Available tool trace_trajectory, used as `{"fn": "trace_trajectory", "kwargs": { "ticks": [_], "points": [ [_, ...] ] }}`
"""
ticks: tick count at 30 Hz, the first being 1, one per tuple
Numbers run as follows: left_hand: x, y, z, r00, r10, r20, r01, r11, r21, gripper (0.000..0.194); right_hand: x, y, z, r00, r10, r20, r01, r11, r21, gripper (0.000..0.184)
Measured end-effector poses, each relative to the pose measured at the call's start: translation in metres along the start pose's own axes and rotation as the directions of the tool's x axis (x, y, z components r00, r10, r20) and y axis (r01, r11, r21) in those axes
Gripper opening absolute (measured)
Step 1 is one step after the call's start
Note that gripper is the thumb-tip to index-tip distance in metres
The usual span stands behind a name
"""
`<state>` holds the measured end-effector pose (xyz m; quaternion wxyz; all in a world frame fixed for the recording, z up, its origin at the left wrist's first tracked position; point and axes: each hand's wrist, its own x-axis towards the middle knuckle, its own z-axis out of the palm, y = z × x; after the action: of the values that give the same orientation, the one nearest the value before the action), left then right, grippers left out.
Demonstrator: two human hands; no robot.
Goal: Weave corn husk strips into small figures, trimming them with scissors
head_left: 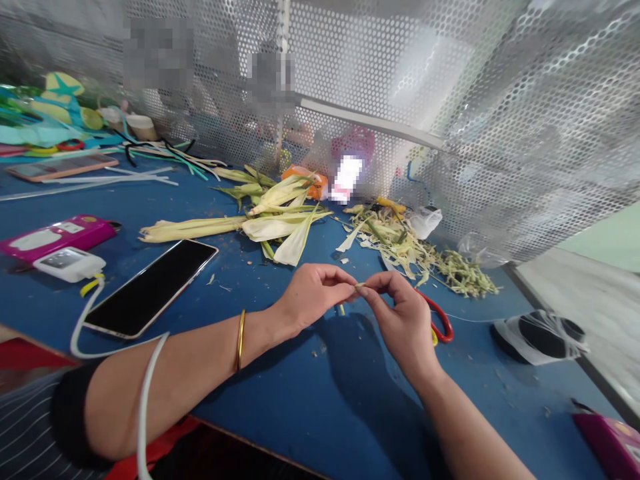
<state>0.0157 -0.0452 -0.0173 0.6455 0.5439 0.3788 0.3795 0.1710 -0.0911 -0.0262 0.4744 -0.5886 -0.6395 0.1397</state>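
My left hand (311, 297) and my right hand (403, 317) meet above the middle of the blue table (300, 393). Both are closed in a pinch on a small pale strip of corn husk (360, 286), most of it hidden by the fingertips. Just below the left fingertips shows a short yellow-green piece (341, 310). Scissors with a red handle (444, 320) lie beside my right hand, partly covered by it. Farther back are whole corn husks (285, 230), and to their right a heap of husk scraps (395, 237).
A black phone (153, 287) lies on the left, near a white device (70, 263) whose cable crosses my left forearm. At the right stands a spool of white thread (540, 337), a strand running toward the scissors. A perforated metal panel (370, 73) closes the back.
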Motion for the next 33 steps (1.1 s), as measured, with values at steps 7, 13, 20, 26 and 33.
{"fn": "trace_trajectory", "kwargs": {
  "ticks": [7,13,20,26,33],
  "points": [
    [0.0015,-0.0028,-0.0004,0.999,0.033,-0.003,-0.033,0.994,0.101,0.008,0.0002,-0.0009,0.0023,0.998,0.037,0.056,-0.044,0.99,0.131,0.007],
    [0.001,0.0,0.0027,0.995,-0.102,-0.012,0.101,0.994,-0.046,0.005,-0.0007,0.0018,0.0011,0.987,-0.158,0.013,0.157,0.987,0.035,0.013],
    [0.0007,0.0024,0.0,0.98,-0.2,0.015,0.199,0.968,-0.152,0.001,-0.0017,-0.0009,-0.001,0.979,-0.204,0.015,0.204,0.979,0.0,0.014],
    [0.0019,0.005,-0.0032,0.961,-0.275,0.031,0.275,0.938,-0.211,0.003,-0.0013,0.0003,-0.0028,0.961,-0.268,0.07,0.274,0.956,-0.1,0.014],
    [0.0045,0.0052,-0.0067,0.947,-0.316,0.061,0.321,0.916,-0.24,0.008,0.0029,-0.0001,-0.007,0.94,-0.31,0.144,0.328,0.937,-0.12,0.011]
  ]
}}
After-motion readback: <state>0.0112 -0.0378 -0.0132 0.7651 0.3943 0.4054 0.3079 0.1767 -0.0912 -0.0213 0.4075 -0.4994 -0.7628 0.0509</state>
